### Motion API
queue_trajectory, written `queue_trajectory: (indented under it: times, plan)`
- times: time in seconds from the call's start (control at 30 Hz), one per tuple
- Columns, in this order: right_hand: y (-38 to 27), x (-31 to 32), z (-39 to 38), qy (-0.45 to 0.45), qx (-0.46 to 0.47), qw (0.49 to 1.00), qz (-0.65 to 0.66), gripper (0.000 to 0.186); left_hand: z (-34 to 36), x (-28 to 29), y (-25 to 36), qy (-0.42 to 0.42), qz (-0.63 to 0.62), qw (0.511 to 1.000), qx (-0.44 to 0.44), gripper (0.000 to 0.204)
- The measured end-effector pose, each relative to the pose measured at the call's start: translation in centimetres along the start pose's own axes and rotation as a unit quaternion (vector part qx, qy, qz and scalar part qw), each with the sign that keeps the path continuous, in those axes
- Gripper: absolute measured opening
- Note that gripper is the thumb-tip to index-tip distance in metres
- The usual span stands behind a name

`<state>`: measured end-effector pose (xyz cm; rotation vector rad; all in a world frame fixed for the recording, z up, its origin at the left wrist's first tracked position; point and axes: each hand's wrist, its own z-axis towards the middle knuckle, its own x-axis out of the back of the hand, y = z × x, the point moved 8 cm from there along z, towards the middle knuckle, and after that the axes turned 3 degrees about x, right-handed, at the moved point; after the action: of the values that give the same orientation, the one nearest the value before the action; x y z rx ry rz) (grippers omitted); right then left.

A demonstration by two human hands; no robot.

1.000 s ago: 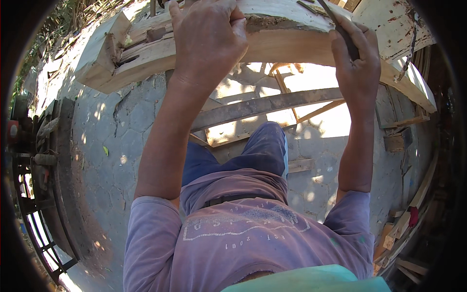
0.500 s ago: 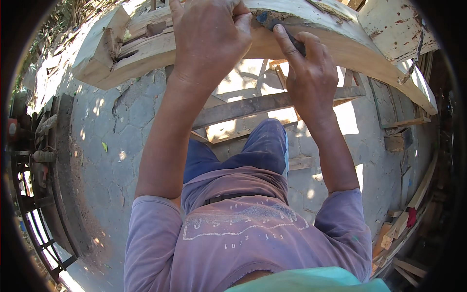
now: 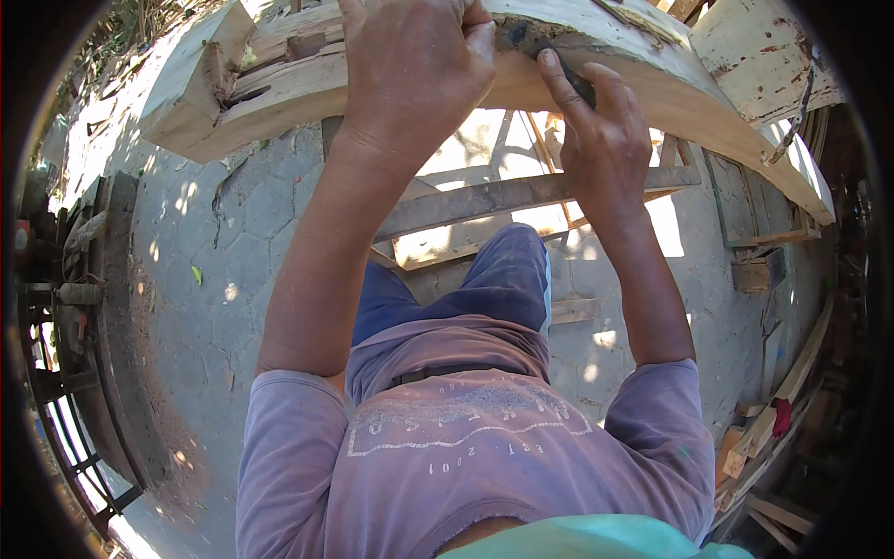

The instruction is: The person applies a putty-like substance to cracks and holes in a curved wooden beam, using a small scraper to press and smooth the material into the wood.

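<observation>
A long, curved pale wooden beam [image 3: 652, 98] spans the upper part of the view, with a notched, hollowed section at its left end. My left hand [image 3: 419, 70] is closed over the beam's near edge; its fingertips run into the top of the view, and whatever they hold is hidden. To its right, my right hand [image 3: 605, 140] grips a dark hand tool [image 3: 579, 86], with the thumb laid along it. This tool looks like a scraper or putty knife, its tip against a dark, rough patch [image 3: 549, 39] on the beam's edge.
Below the beam, a wooden frame with a crossbar [image 3: 484, 200] stands in front of my knees. A white, rust-spotted panel [image 3: 754, 61] is at the upper right. Lumber pieces [image 3: 754, 447] lie at the right, and a dark metal-and-wood rack [image 3: 93, 345] stands at the left on grey paving [image 3: 242, 279].
Both my hands have shifted slightly to the right along the beam. The right hand still grips the dark tool, and its tip now shows less blue.
</observation>
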<state>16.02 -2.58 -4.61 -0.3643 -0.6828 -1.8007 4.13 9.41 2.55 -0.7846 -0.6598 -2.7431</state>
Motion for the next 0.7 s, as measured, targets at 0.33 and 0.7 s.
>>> queue_trajectory:
  times: [0.33,0.7]
  plan:
    - [0.3,-0.3,-0.3,-0.004,-0.017,1.0,-0.002,0.074,0.0,-0.2,-0.3,0.0,-0.003,1.0,0.006,0.013]
    - [2.4,1.3,0.7,-0.06,-0.046,0.986,0.152,0.062,0.2,-0.3,-0.4,0.007,-0.02,1.0,0.007,0.012]
